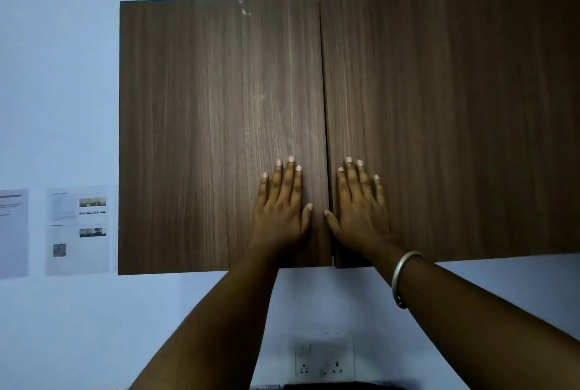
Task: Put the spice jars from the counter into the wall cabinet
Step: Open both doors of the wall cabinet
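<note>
A dark wood-grain wall cabinet hangs on the pale blue wall with both doors closed. My left hand (pixel 282 204) lies flat with spread fingers on the left door (pixel 204 126), near its lower right corner. My right hand (pixel 361 204) lies flat on the right door (pixel 455 119), near its lower left corner, a metal bangle on that wrist. The two thumbs sit on either side of the seam between the doors. Neither hand holds anything. No spice jars and no counter are in view.
Two printed paper sheets (pixel 78 229) are stuck on the wall left of the cabinet. A white socket and switch plate (pixel 323 358) sits on the wall below the cabinet, between my forearms.
</note>
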